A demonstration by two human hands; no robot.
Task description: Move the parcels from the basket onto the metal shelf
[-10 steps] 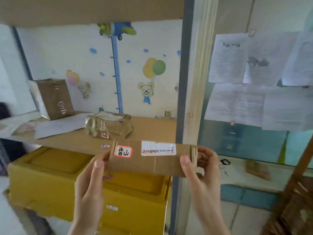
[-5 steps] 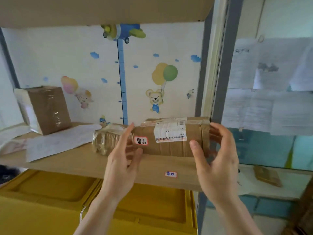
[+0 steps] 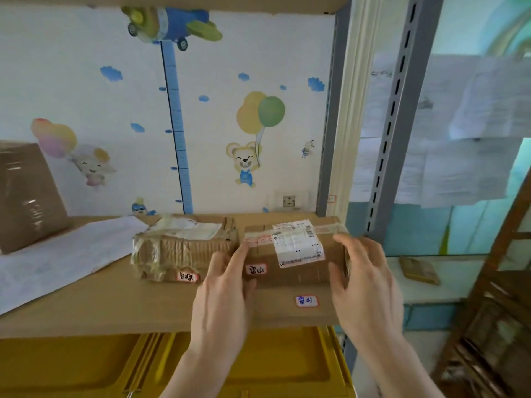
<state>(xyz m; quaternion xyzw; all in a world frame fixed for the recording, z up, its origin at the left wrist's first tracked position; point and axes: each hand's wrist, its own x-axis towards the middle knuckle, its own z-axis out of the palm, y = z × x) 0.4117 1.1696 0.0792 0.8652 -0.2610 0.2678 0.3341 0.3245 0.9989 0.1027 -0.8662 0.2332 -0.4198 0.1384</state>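
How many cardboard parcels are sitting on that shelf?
3: a tall box at the far left, a crumpled parcel mid-shelf, and one between the hands. Others may be out of frame.

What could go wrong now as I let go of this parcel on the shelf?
The parcel sits at the right end of the shelf board, close to the metal upright; a nudge from the right hand might push it off that end. The left hand is wedged beside the crumpled parcel and could drag it forward when pulling out.
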